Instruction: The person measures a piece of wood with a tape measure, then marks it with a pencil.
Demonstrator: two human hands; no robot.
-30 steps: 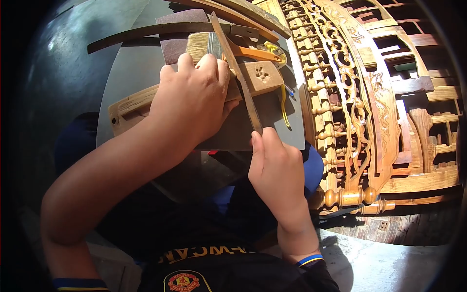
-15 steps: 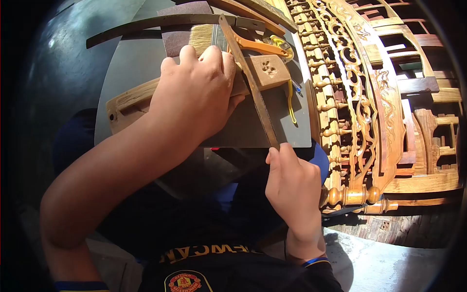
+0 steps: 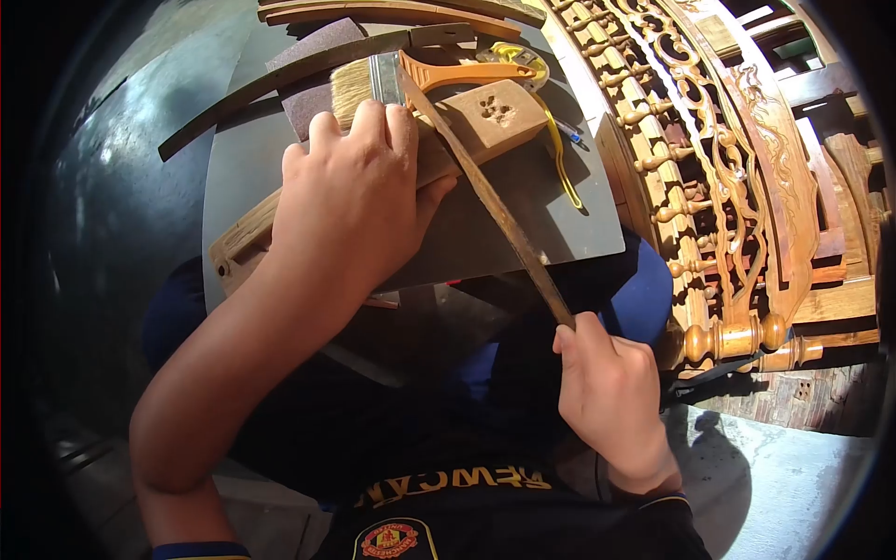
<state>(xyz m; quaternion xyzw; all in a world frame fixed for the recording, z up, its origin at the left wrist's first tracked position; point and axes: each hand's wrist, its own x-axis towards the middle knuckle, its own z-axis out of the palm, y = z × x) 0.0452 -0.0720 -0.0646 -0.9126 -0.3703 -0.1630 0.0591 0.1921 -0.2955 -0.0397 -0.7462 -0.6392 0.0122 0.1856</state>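
My left hand (image 3: 350, 201) is closed over the middle of a long wooden block (image 3: 518, 117), pressing it down on a grey board (image 3: 597, 224). Small hollows are cut in the block's right end, and the middle is hidden under my fingers. Closed round the near end of a long, thin file (image 3: 499, 210) is my right hand (image 3: 611, 401). The file slants across the block, just right of my left fingers. Behind the block lies a paintbrush (image 3: 467, 73) with an orange handle and pale bristles.
At the back lie sandpaper (image 3: 322, 65), a dark curved metal strip (image 3: 243, 103), curved wooden strips (image 3: 401, 11) and a yellow tape measure (image 3: 523, 61). A blue pen (image 3: 571, 136) is near the board's right side. Carved wooden furniture parts (image 3: 700, 159) stand to the right.
My right hand has drawn the file back toward my body and to the right. My left hand still holds the block. The whole view has shifted and turned a little.
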